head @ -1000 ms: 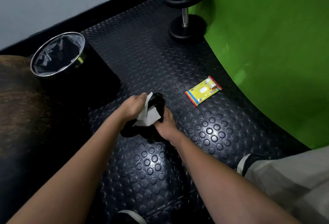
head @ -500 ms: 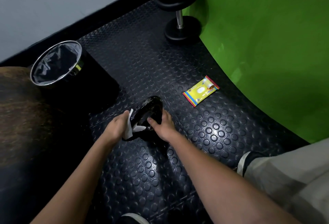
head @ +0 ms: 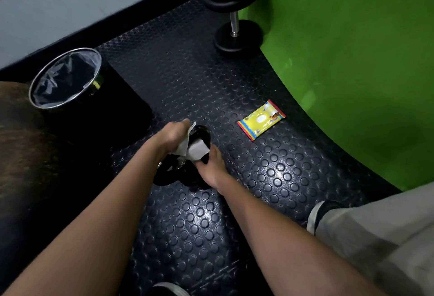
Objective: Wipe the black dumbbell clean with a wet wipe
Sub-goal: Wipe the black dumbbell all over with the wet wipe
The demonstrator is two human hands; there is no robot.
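White wet wipe [head: 193, 151], crumpled, pinched in the left hand [head: 175, 135] and pressed onto the upper head of the black dumbbell [head: 185, 161]. Fingers curl round the cloth; a loose flap hangs toward the right hand [head: 210, 170]. Right hand grips the dumbbell low on its near side, fingers wrapped, steadying it. Dumbbell sits tilted on the studded rubber floor [head: 270, 178], its lower head touching the mat; the handle is hidden between the hands.

Step in hand, as judged: wiping the upper head. To do it well, keep the right hand firm so the weight does not roll, turn the dumbbell a little between passes, and refold the wipe to a fresh face before the handle and lower head. The trailing flap does no work; gather it in.

Around: yellow wipe packet [head: 261, 120] lies flat to the right, well apart. Lined waste bin [head: 67, 77] stands to the left. A second dumbbell [head: 232, 11] stands upright against the green wall [head: 352, 60].
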